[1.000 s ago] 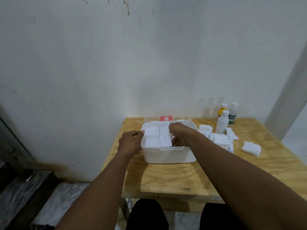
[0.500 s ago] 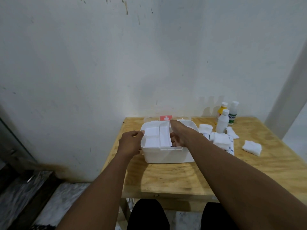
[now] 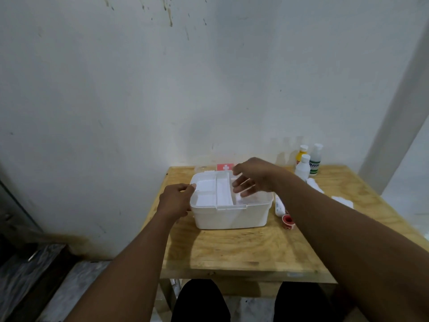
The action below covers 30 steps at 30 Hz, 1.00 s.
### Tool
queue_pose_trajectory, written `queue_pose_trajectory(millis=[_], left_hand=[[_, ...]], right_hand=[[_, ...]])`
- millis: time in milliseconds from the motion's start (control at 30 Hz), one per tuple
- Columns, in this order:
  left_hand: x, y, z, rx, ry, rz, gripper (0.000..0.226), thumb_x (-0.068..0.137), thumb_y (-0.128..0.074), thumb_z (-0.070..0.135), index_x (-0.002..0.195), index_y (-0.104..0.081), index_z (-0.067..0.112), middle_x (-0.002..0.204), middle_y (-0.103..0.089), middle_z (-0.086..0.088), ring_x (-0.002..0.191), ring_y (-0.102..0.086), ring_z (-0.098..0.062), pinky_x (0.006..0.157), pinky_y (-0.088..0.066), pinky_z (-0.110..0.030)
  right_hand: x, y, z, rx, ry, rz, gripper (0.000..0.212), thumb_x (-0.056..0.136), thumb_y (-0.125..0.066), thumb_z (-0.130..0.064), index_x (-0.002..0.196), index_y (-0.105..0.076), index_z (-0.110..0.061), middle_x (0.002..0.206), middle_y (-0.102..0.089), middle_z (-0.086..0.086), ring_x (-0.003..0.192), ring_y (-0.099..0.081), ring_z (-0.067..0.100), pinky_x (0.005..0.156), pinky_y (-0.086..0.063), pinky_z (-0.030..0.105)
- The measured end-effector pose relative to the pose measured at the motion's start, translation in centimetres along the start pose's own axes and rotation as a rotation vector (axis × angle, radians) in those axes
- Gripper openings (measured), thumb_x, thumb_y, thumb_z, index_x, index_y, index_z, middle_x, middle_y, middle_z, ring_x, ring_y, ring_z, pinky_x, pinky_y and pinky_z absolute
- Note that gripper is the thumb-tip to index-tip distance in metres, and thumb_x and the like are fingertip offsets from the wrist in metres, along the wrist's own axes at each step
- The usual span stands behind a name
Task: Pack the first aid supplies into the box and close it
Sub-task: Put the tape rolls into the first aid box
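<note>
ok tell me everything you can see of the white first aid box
The first aid box is white plastic, rectangular with rounded corners. It stands upright and open on the wooden table near the wall. Its clear lid, which bears a red label with a white cross, lies swung back behind it. A white divided tray sits in the top. The left hand grips its left rim. The right hand hovers open over its right side; contact is unclear.

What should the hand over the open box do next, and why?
Probably reach for the red tape roll lying outside, beside the box: the right hand is open and empty, and the left hand holds the box's rim.
</note>
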<state>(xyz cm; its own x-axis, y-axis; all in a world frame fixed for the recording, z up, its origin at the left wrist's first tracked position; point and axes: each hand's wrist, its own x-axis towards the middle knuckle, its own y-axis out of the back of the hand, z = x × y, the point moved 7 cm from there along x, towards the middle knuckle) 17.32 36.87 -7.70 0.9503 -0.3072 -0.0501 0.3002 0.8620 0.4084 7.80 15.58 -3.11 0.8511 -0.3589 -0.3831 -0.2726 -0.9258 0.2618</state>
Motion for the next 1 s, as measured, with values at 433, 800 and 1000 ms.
queue_pose_trajectory(millis=[433, 800, 1000], left_hand=[[0.4, -0.2, 0.0, 0.035, 0.004, 0.008, 0.037, 0.096, -0.06, 0.042, 0.119, -0.072, 0.015, 0.105, -0.072, -0.008, 0.078, -0.071, -0.024, 0.072, -0.063, -0.04], [1.1, -1.7, 0.2, 0.035, -0.005, 0.004, 0.039, 0.095, -0.06, 0.044, 0.117, -0.073, 0.016, 0.1, -0.074, -0.006, 0.074, -0.073, -0.024, 0.065, -0.061, -0.035], [1.6, -1.8, -0.1, 0.034, 0.005, 0.001, 0.04, 0.095, -0.06, 0.046, 0.118, -0.073, 0.016, 0.102, -0.074, -0.006, 0.074, -0.073, -0.023, 0.061, -0.06, -0.033]], right_hand=[[-1.6, 12.3, 4.6, -0.452, 0.032, 0.485, 0.019, 0.084, -0.051, -0.006, 0.092, -0.063, 0.006, 0.085, -0.071, 0.024, 0.063, -0.068, 0.031, 0.049, -0.053, 0.031], [0.9, 12.8, 7.7, -0.813, 0.014, 0.589, 0.022, 0.08, -0.057, -0.031, 0.098, -0.062, -0.018, 0.096, -0.065, 0.006, 0.09, -0.059, 0.027, 0.075, -0.052, 0.034], [2.3, 11.9, 9.0, -0.911, -0.084, 0.528, 0.029, 0.077, -0.063, -0.028, 0.103, -0.056, -0.016, 0.095, -0.061, 0.006, 0.096, -0.059, 0.027, 0.081, -0.054, 0.04]])
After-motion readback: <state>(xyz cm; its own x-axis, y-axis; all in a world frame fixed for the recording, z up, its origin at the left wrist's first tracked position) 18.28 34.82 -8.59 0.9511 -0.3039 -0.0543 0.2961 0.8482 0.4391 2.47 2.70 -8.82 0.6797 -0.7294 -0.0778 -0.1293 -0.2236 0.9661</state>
